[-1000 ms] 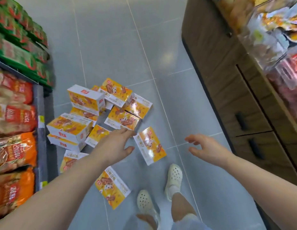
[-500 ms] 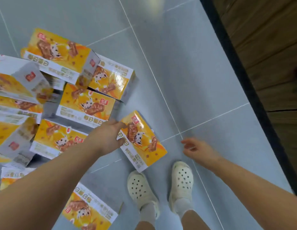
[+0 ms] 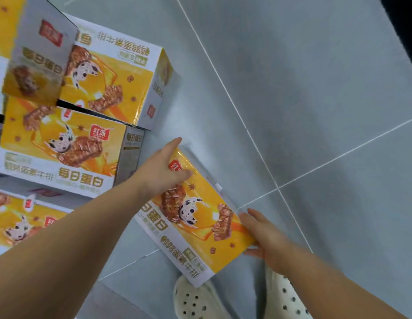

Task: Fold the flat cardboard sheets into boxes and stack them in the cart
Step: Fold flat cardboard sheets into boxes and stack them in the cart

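**Both hands close on a flat sheet at the pickup stage**

The step in hand looks like the pickup of one flat cardboard sheet (image 3: 195, 217), which lies on the grey tiled floor (image 3: 315, 111) just ahead of the person's white shoes (image 3: 195, 300). The left hand (image 3: 163, 171) lies on the sheet's far end at about 11 o'clock of its middle, fingers fairly straight and spread over the print; its grip is wide, pressing rather than pinching. The right hand (image 3: 264, 238) meets the sheet's edge at about 4 o'clock, fingers loosely extended against it. Whether a thumb is tucked underneath cannot be told.

Folded boxes (image 3: 62, 153) sit crowded together at 9 to 11 o'clock of the sheet, near but apart from it. No cart is in view.

The next move probably calls for getting fingertips under an edge, since the sheet lies flush on smooth tile, then lifting it with both hands to open it into a box.

Compared with half a second ago, the camera has dropped much closer, the left hand has slid further onto the sheet, and the right hand, then apart from it, has reached its edge.
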Tool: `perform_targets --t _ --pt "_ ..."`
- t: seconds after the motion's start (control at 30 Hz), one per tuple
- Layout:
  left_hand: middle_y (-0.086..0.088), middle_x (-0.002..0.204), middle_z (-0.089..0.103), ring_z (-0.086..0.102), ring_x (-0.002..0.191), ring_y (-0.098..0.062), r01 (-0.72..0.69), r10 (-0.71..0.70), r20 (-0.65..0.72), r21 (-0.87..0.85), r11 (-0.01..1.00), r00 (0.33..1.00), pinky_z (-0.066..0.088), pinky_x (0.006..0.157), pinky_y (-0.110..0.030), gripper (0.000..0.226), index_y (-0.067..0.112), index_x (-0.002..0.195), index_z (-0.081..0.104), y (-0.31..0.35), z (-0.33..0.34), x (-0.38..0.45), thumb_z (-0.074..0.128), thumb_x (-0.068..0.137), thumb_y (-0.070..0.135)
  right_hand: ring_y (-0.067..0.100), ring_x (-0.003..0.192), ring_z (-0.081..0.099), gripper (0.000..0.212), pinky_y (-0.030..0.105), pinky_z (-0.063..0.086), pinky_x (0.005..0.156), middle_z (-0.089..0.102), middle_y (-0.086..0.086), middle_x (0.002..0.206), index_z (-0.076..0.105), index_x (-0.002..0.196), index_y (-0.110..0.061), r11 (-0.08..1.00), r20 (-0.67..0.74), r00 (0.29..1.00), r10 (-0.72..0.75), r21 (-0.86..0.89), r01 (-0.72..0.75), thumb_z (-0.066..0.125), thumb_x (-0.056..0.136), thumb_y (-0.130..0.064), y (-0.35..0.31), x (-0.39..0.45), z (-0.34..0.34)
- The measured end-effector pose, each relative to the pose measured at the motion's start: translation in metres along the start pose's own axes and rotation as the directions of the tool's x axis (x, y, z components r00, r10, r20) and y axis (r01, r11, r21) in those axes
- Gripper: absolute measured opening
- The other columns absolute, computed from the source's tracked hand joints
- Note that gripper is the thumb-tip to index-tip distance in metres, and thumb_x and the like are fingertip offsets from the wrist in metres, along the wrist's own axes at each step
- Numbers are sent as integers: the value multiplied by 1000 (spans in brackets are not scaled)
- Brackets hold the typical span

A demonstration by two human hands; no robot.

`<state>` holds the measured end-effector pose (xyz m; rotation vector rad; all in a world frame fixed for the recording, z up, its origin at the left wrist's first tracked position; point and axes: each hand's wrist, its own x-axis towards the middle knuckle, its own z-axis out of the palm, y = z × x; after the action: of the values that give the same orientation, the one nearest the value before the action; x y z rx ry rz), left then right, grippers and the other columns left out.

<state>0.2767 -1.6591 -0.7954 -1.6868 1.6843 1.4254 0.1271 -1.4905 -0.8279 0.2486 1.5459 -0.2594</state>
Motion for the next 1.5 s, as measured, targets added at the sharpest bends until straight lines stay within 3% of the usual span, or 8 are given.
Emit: perform_targets --t 0.27,0.47,0.73,0.83,0.93,1.13,1.33,1.5 --pt "-8 131 37 43 113 -27 23 -16 -110 58 998 994 36 94 -35 52 28 126 39 3 2 -6 64 80 31 19 70 59 51 35 50 66 57 -4 86 34 136 -23 988 -19 999 28 154 -25 56 90 -22 -7 -2 12" --pt "-12 134 40 45 118 -31 135 -150 -360 -64 989 921 38 95 -42 64 20 134 36 -1 -16 -46 60 80 44 29 103 61 91 46 49 92 53 5 127 11 143 -35 967 -61 993 -97 229 108 71 77 -21 -9 -43 17" --pt "2 149 8 27 134 -28 47 -32 -337 36 998 941 36 99 -45 112 46 139 -3 18 -34 -150 68 55 68 20 130 37 108 40 33 110 30 -1 143 17 142 -36 891 -60 911 -407 -243 383 84 58 -36 -29 -146 2" --pt "13 150 -18 13 140 -30 -34 54 -226 91 995 973 31 105 -50 131 53 119 -27 35 -63 -195 64 27 75 23 130 31 103 39 32 109 25 4 138 19 140 -35 769 -1 881 -473 -489 412 84 61 -26 -54 -212 -5" --pt "11 147 -29 14 136 -33 -11 57 -222 205 979 973 36 99 -48 139 47 118 -36 57 -95 -252 83 44 53 27 134 23 115 45 30 109 16 4 141 12 140 -38 634 64 857 -511 -645 426 87 55 -20 -77 -289 0" --pt "-6 145 2 38 120 -38 34 83 -472 233 972 878 45 84 -45 115 35 138 -5 90 -153 -354 80 62 25 30 134 19 121 37 29 107 6 9 142 0 143 -35 304 181 771 -611 -845 440 84 58 -14 -101 -416 24" --pt "-9 135 31 27 118 -34 163 150 -627 414 896 764 37 95 -55 112 19 130 29 118 -221 -479 84 36 50 35 132 25 100 36 39 100 -9 5 147 10 137 -29 -38 335 591 -734 -889 456 76 64 -13 -111 -544 48" --pt "-13 128 44 33 125 -33 14 290 -627 432 902 724 29 106 -46 115 8 126 35 117 -262 -560 76 30 55 23 128 27 94 32 22 104 23 -3 140 17 134 -25 -380 516 413 -751 -848 369 75 61 -36 -112 -634 62"
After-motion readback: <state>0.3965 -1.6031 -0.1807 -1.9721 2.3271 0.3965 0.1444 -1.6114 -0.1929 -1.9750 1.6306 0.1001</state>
